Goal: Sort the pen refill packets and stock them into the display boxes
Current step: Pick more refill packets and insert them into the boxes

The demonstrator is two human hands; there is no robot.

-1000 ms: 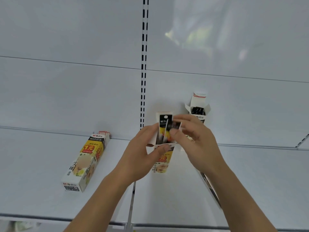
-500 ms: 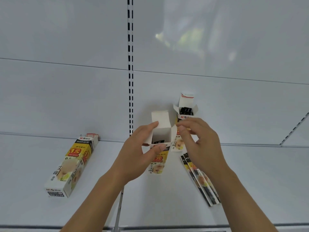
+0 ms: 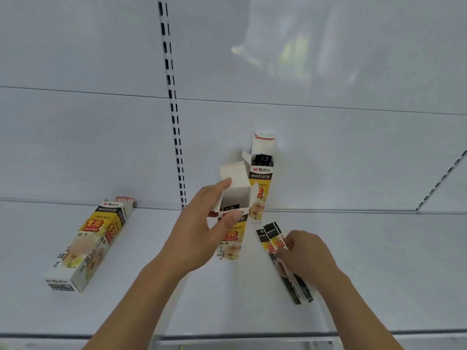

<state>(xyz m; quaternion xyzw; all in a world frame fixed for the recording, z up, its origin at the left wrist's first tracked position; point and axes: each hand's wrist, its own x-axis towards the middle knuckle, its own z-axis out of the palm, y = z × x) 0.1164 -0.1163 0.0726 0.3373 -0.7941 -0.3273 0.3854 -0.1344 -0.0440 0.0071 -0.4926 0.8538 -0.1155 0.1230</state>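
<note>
My left hand [image 3: 199, 231] grips an open yellow-and-white display box [image 3: 233, 221], thumb on its front and fingers behind its raised flap; a dark packet shows inside. To its right, my right hand [image 3: 305, 253] rests on a few black-and-yellow pen refill packets [image 3: 274, 238] lying on the white shelf, fingers curled at their edge. A second display box [image 3: 261, 178] stands upright against the back wall with its lid flap up and black packets inside.
A third box [image 3: 88, 243] of the same kind lies on its side at the left of the shelf [image 3: 379, 261]. A slotted upright [image 3: 174, 117] runs down the back wall. The shelf's front edge [image 3: 240, 334] crosses the bottom.
The packet that my right hand held at the box mouth has gone into the box. My right hand then dropped down and right onto the loose packets on the shelf. The left hand kept its hold.
</note>
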